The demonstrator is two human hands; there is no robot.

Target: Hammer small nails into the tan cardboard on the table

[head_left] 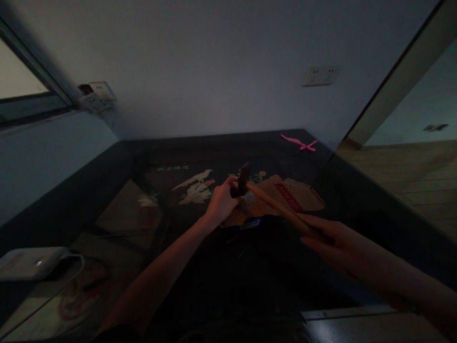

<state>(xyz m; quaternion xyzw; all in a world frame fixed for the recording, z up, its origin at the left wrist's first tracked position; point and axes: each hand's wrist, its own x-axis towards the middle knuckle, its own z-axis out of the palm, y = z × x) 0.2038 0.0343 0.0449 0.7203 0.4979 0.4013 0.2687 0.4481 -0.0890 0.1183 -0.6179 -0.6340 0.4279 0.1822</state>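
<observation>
A hammer with a dark head and a wooden handle is held between my hands above the table. My left hand is closed around the dark head, its fingers partly hidden behind it. My right hand grips the far end of the handle, which slants down to the right. Below and behind the hammer lies a brown speckled package with a red strip and a blue patch near its front edge. The dim light hides its exact contents.
The dark table has painted birds and flowers and stands against a wall. A pink ribbon lies at the back right. A white power strip with a cable sits at the left. Wall sockets are above.
</observation>
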